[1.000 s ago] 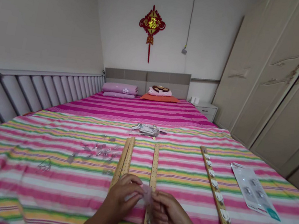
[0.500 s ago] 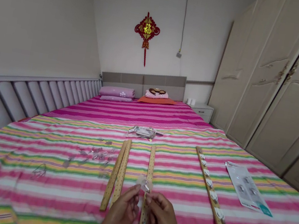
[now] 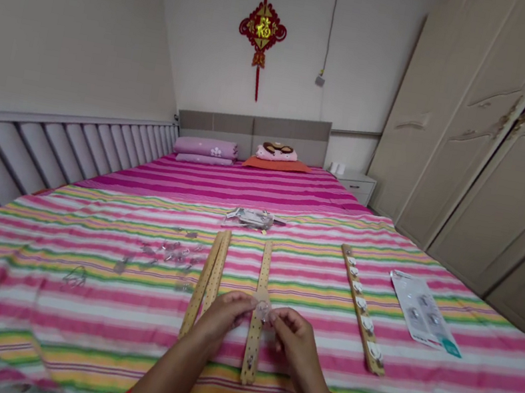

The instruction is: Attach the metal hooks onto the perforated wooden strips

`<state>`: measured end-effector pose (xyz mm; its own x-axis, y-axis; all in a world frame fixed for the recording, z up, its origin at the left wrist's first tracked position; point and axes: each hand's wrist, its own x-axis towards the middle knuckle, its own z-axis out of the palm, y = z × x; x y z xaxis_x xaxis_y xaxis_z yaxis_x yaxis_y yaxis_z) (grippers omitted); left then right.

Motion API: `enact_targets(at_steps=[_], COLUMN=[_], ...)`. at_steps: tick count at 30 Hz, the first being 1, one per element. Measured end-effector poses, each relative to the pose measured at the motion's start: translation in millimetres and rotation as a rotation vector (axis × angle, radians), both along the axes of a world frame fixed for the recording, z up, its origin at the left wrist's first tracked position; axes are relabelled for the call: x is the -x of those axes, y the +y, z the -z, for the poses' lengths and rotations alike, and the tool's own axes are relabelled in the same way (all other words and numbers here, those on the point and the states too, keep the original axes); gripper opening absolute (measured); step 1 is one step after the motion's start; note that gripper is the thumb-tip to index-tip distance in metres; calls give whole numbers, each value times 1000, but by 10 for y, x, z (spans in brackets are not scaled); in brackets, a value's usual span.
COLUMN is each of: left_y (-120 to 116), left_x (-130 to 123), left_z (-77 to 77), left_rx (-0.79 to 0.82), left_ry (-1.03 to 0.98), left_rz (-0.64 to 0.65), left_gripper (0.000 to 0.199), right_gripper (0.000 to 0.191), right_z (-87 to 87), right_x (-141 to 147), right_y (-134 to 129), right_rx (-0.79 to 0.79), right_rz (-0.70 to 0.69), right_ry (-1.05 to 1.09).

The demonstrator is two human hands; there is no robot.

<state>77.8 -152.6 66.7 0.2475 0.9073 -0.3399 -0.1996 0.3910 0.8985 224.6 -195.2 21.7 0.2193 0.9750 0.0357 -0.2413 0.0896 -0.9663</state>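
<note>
My left hand (image 3: 219, 316) and my right hand (image 3: 294, 339) meet over the middle of the bed, pinching a small clear adhesive hook (image 3: 262, 308) between their fingertips. The hook is held just above a single perforated wooden strip (image 3: 264, 271) that runs away from me on the striped bedspread (image 3: 68, 318). Left of it lies a pair of wooden strips (image 3: 209, 275) side by side. Both my sleeves are red.
A wooden strip with several round hooks stuck on it (image 3: 361, 305) lies to the right, beside a white hook package (image 3: 424, 312). Loose clear hooks (image 3: 171, 255) are scattered at the left. An opened package (image 3: 251, 217) lies farther back. Pillows, headboard and wardrobe doors (image 3: 505, 144) beyond.
My hands have stretched farther forward with the clear hook, now over the single strip's middle. The camera has shifted, and both red sleeves show at the bottom.
</note>
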Motion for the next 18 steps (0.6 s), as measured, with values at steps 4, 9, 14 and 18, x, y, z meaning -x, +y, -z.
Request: enact_targets(at_steps=[4,9,14,18], left_y=[51,123,229,293], left_x=[-22,-4,-30,-55], left_z=[87,235,358,452], left_rx=[4,39,-3,-136], left_ry=[76,155,187,225], left_rz=[39,71,108,132], left_gripper=[33,31,29,22], right_gripper=[37,38,35,31], right_z=[115,254,348,438], right_x=[1,16,48,56], right_y=[2,2,41,99], right_rx=[25,51,45,-8], right_rz=[11,12,51,73], right_ry=[27,15,-97,-250])
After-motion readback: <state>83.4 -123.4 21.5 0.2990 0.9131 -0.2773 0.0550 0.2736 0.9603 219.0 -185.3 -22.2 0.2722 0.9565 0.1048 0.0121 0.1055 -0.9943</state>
